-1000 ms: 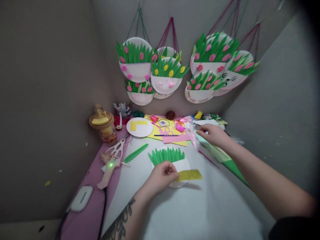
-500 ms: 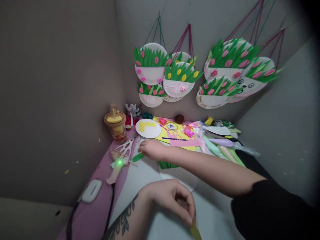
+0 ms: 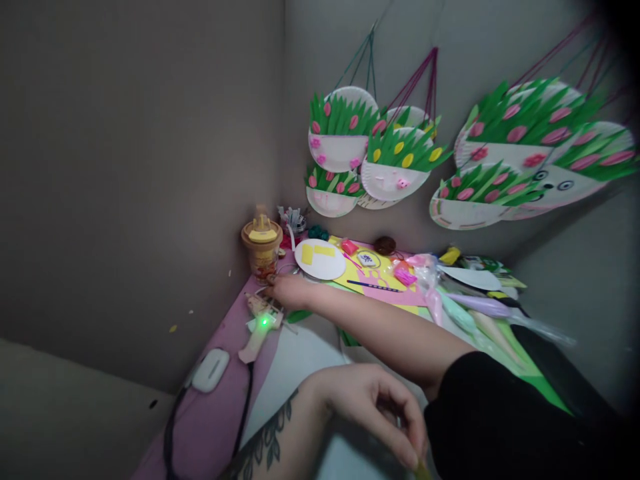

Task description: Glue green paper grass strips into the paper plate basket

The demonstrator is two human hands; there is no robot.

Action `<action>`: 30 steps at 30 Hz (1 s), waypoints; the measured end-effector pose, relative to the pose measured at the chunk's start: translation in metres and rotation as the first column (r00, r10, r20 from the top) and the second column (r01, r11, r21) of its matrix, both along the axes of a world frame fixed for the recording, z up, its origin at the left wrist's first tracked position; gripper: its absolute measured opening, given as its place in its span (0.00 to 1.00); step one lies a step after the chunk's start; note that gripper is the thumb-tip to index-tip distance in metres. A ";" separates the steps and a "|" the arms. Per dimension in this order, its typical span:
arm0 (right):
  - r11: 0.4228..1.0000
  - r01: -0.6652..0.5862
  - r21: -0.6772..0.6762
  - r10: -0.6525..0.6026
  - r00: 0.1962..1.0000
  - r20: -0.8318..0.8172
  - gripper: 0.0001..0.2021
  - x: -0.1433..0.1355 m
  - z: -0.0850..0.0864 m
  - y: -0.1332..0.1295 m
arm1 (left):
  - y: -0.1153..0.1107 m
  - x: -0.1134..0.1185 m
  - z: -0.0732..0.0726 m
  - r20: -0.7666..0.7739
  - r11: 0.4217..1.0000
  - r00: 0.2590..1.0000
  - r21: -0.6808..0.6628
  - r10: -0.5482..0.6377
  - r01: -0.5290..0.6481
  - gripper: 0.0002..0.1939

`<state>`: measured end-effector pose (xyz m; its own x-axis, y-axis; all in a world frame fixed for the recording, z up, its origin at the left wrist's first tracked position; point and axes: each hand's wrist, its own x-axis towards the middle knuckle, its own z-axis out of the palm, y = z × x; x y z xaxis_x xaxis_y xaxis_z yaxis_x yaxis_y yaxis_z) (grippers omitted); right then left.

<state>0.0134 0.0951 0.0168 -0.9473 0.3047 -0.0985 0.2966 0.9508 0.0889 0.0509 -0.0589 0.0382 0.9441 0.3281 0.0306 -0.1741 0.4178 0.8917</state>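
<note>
My left hand, on the tattooed arm at the bottom, pinches a narrow yellow-green strip between thumb and forefinger. Most of that strip lies outside the frame. Stretched across the table, my right hand curls its fingers over a pair of white-handled scissors, which it mostly covers. Just in front of it rests a glue gun with a green light. A green paper leaf lies under the right wrist. The white plate with green paper grass is largely hidden beneath my right forearm.
A lidded cup stands at the left wall. Behind my right arm lie a white oval with yellow pieces, a dark blue stick and bagged clay. Decorated paper plates hang on the wall. A cable runs along the left edge.
My right hand has moved left from the green leaf onto the scissors. My left hand keeps its pinch on the strip. The view has swung left.
</note>
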 end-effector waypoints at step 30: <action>0.941 -0.316 0.116 0.273 0.918 0.289 0.13 -0.002 0.031 0.000 | -0.003 -0.002 -0.001 0.067 1.000 0.998 0.006 0.010 -0.010 0.27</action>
